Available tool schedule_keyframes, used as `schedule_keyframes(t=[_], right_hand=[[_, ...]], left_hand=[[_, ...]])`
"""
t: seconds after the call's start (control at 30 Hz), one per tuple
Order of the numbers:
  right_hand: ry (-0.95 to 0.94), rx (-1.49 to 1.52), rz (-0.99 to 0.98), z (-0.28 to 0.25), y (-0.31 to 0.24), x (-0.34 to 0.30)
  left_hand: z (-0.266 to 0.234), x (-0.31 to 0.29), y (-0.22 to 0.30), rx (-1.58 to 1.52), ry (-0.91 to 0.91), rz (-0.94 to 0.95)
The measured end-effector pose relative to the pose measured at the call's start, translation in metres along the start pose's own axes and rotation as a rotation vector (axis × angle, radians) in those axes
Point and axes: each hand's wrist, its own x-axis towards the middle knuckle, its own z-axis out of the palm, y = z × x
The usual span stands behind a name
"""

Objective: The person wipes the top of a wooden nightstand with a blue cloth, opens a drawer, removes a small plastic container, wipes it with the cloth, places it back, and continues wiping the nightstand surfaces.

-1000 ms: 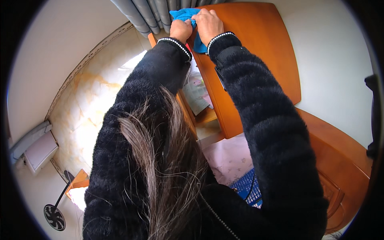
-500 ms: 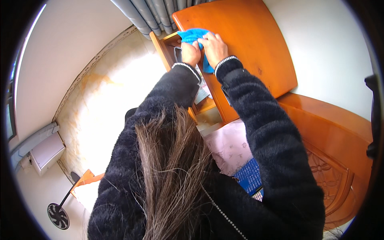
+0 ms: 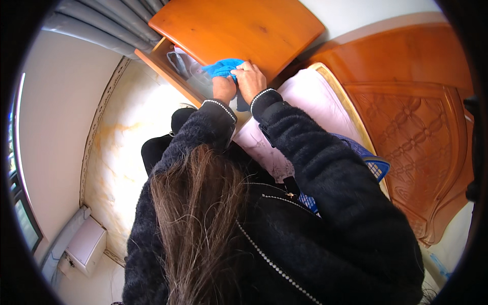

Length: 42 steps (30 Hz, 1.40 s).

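Observation:
A bright blue cloth [image 3: 223, 67] is bunched at the near edge of an orange-brown wooden cabinet [image 3: 239, 30]. My left hand [image 3: 223, 89] is closed on the cloth's lower side, its fingertips mostly hidden. Beside it, my right hand [image 3: 250, 81] has bent fingers pressed on the cloth's right part. Both hands are close together at the near end of a pulled-out drawer [image 3: 163, 76]. Whitish plastic and other pale things [image 3: 195, 68] lie inside the drawer; the cloth and hands cover part of it.
Right of the cabinet is a bed with a pink sheet [image 3: 320, 99] and a carved wooden headboard [image 3: 401, 127]. A blue plastic basket [image 3: 376, 165] shows past my right sleeve. Grey curtains [image 3: 101, 25] hang behind the drawer. A pale box [image 3: 86, 244] stands by the left wall.
My view has turned and shifted toward the bed. Both hands and the blue cloth have moved along the cabinet's edge, from its far part to its near end.

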Motion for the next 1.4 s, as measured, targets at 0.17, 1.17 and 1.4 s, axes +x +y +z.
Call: schedule_keyframes(t=[0.17, 1.17, 1.4], right_hand=[[0.091, 0.063, 0.143, -0.015, 0.017, -0.026], [0.428, 0.720, 0.906, 0.024, 0.130, 0.023], [0.393, 0.831, 0.948, 0.001, 0.191, 0.057]], left_hand=[[0.019, -0.023, -0.003, -0.039, 0.092, 0.190], [0.070, -0.014, 0.070, 0.805, -0.320, 0.992], [0.102, 0.013, 0.100, 0.808, -0.285, 1.008]])
